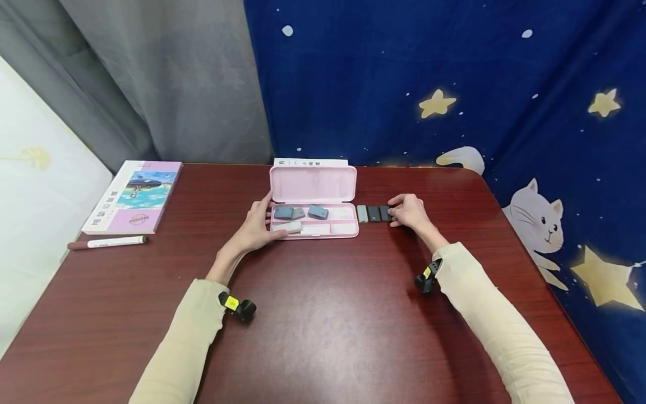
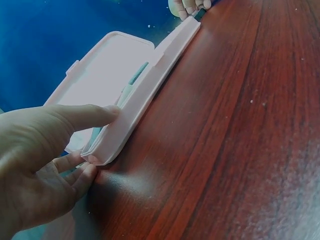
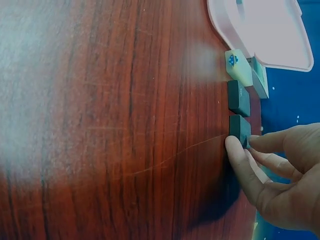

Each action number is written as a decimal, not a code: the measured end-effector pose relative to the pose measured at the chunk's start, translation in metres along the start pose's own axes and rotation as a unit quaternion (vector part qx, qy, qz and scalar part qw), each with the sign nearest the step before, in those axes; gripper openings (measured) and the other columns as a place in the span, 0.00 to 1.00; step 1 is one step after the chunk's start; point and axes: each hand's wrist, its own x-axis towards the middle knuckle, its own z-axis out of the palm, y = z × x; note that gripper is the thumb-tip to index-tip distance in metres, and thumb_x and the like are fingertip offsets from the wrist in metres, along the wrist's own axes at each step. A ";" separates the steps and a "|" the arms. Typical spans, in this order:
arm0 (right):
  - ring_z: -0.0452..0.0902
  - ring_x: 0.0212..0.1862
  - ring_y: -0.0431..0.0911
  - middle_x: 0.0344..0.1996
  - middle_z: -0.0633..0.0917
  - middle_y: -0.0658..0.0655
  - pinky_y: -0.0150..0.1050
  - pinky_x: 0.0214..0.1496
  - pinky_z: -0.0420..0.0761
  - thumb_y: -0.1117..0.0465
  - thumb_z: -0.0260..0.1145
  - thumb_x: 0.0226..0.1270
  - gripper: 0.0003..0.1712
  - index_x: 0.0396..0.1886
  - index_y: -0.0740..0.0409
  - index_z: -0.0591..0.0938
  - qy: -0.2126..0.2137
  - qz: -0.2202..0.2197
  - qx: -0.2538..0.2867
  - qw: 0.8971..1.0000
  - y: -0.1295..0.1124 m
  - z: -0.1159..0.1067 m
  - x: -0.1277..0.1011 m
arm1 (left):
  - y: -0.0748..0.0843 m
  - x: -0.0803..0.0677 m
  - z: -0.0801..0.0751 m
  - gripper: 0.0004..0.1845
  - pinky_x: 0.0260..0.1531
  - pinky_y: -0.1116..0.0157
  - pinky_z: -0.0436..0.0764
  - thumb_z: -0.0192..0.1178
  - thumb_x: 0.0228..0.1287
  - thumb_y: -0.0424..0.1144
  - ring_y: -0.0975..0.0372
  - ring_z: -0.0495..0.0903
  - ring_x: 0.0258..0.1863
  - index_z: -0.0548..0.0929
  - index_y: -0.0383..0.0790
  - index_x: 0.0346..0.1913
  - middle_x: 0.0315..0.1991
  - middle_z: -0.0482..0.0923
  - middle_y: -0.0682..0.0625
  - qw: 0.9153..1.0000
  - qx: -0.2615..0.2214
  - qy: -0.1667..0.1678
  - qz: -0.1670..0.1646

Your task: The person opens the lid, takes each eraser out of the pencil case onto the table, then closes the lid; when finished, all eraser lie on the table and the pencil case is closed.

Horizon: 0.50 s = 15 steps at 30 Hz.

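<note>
An open pink pencil case (image 1: 348,230) lies at the table's middle with its lid (image 1: 313,184) standing up behind. Several grey erasers (image 1: 284,212) and white ones (image 1: 289,226) lie in its tray. My left hand (image 1: 258,223) holds the case's left end; in the left wrist view its thumb (image 2: 85,116) lies on the case's corner (image 2: 107,150), with the fingers against the wall below. Right of the case lie three erasers in a row: a light one (image 1: 362,213), a dark one (image 1: 373,213) and another dark eraser (image 3: 239,129). My right hand (image 1: 409,212) pinches this last one between thumb and forefinger.
A book (image 1: 132,196) with a purple cover lies at the table's far left, with a marker pen (image 1: 108,242) in front of it. A white booklet (image 1: 310,162) lies behind the case. A blue starred cloth hangs behind the table. The table's right edge (image 1: 545,280) runs close to my right forearm.
</note>
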 end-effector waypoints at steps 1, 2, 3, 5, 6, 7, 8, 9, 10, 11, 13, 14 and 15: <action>0.83 0.20 0.44 0.39 0.84 0.73 0.40 0.28 0.84 0.74 0.61 0.64 0.16 0.51 0.74 0.78 0.003 -0.002 -0.008 1.000 0.000 0.000 0.000 | 0.000 0.000 0.000 0.58 0.59 0.51 0.70 0.74 0.50 0.32 0.45 0.64 0.56 0.44 0.34 0.76 0.62 0.58 0.34 1.000 0.000 0.000 -0.001; 0.83 0.20 0.44 0.38 0.84 0.73 0.40 0.28 0.84 0.74 0.61 0.64 0.15 0.50 0.73 0.78 0.007 -0.003 -0.015 1.000 -0.001 -0.001 0.000 | 0.000 0.000 0.000 0.58 0.59 0.51 0.70 0.74 0.50 0.32 0.45 0.64 0.57 0.43 0.34 0.76 0.62 0.58 0.34 1.000 0.000 -0.001 -0.001; 0.83 0.20 0.45 0.38 0.84 0.72 0.41 0.28 0.84 0.73 0.61 0.64 0.15 0.50 0.73 0.79 0.011 -0.006 -0.024 1.000 -0.001 -0.001 0.000 | 0.000 0.000 0.000 0.58 0.59 0.51 0.70 0.74 0.50 0.32 0.45 0.64 0.57 0.43 0.34 0.76 0.62 0.58 0.35 1.000 0.000 -0.001 -0.002; 0.82 0.20 0.45 0.37 0.85 0.71 0.41 0.28 0.84 0.72 0.62 0.64 0.14 0.49 0.72 0.80 0.025 -0.012 -0.048 0.998 -0.002 -0.002 -0.001 | 0.000 0.001 0.000 0.58 0.59 0.51 0.70 0.73 0.50 0.32 0.46 0.63 0.58 0.43 0.34 0.76 0.62 0.58 0.35 1.000 0.001 -0.002 -0.004; 0.82 0.20 0.46 0.36 0.85 0.70 0.40 0.27 0.84 0.72 0.62 0.64 0.14 0.48 0.71 0.80 0.035 -0.017 -0.065 0.997 -0.003 -0.002 -0.001 | 0.000 0.001 0.000 0.58 0.59 0.51 0.70 0.73 0.50 0.32 0.46 0.63 0.58 0.43 0.34 0.76 0.62 0.58 0.35 1.000 0.002 -0.003 -0.004; 0.82 0.19 0.45 0.35 0.86 0.68 0.38 0.26 0.84 0.71 0.62 0.63 0.13 0.48 0.70 0.81 0.045 -0.022 -0.081 0.995 -0.004 -0.002 -0.001 | 0.000 0.001 0.000 0.58 0.60 0.52 0.70 0.73 0.50 0.32 0.46 0.63 0.58 0.43 0.34 0.76 0.63 0.58 0.35 1.000 0.003 -0.004 -0.004; 0.82 0.19 0.45 0.34 0.86 0.68 0.37 0.25 0.83 0.71 0.62 0.63 0.13 0.47 0.69 0.82 0.054 -0.027 -0.094 0.994 -0.005 -0.003 -0.002 | 0.000 0.001 0.000 0.58 0.60 0.52 0.70 0.73 0.50 0.32 0.46 0.63 0.59 0.43 0.34 0.76 0.63 0.58 0.34 1.000 0.004 -0.005 -0.004; 0.81 0.18 0.44 0.34 0.86 0.67 0.35 0.24 0.82 0.70 0.63 0.63 0.12 0.46 0.69 0.82 0.063 -0.033 -0.108 0.992 -0.006 -0.002 -0.002 | 0.000 0.001 0.000 0.58 0.60 0.52 0.70 0.73 0.50 0.32 0.45 0.63 0.59 0.43 0.34 0.76 0.63 0.58 0.34 1.000 0.004 -0.005 -0.005; 0.81 0.18 0.44 0.33 0.86 0.66 0.33 0.23 0.81 0.70 0.63 0.63 0.12 0.45 0.68 0.83 0.071 -0.039 -0.119 0.990 -0.008 -0.002 -0.002 | 0.001 0.001 0.000 0.58 0.60 0.52 0.70 0.73 0.50 0.32 0.45 0.63 0.59 0.43 0.34 0.76 0.63 0.58 0.34 1.000 0.005 -0.007 -0.006; 0.81 0.17 0.43 0.32 0.87 0.65 0.31 0.22 0.80 0.69 0.63 0.62 0.11 0.44 0.67 0.83 0.078 -0.046 -0.127 0.988 -0.010 -0.001 -0.002 | 0.001 0.001 0.000 0.58 0.60 0.51 0.70 0.73 0.51 0.32 0.45 0.63 0.59 0.42 0.34 0.76 0.63 0.57 0.34 1.000 0.005 -0.007 -0.007; 0.80 0.18 0.43 0.32 0.87 0.65 0.30 0.21 0.79 0.69 0.63 0.62 0.11 0.43 0.67 0.84 0.084 -0.062 -0.134 0.985 -0.014 0.002 -0.001 | 0.001 0.001 -0.001 0.58 0.60 0.52 0.70 0.73 0.51 0.32 0.45 0.63 0.59 0.42 0.34 0.76 0.63 0.57 0.34 1.000 0.003 -0.009 -0.009; 0.81 0.18 0.44 0.31 0.87 0.65 0.30 0.22 0.79 0.69 0.63 0.62 0.10 0.43 0.67 0.84 0.086 -0.070 -0.135 0.985 -0.017 0.004 -0.002 | 0.002 0.000 -0.001 0.58 0.60 0.52 0.70 0.73 0.51 0.32 0.45 0.63 0.59 0.42 0.34 0.76 0.63 0.57 0.34 1.000 0.002 -0.009 -0.009; 0.81 0.19 0.45 0.31 0.87 0.64 0.30 0.22 0.79 0.69 0.63 0.62 0.10 0.42 0.67 0.85 0.086 -0.078 -0.136 0.984 -0.021 0.007 -0.002 | 0.002 0.000 -0.001 0.58 0.60 0.51 0.69 0.73 0.51 0.33 0.45 0.63 0.59 0.42 0.34 0.76 0.63 0.57 0.34 1.000 0.002 -0.009 -0.010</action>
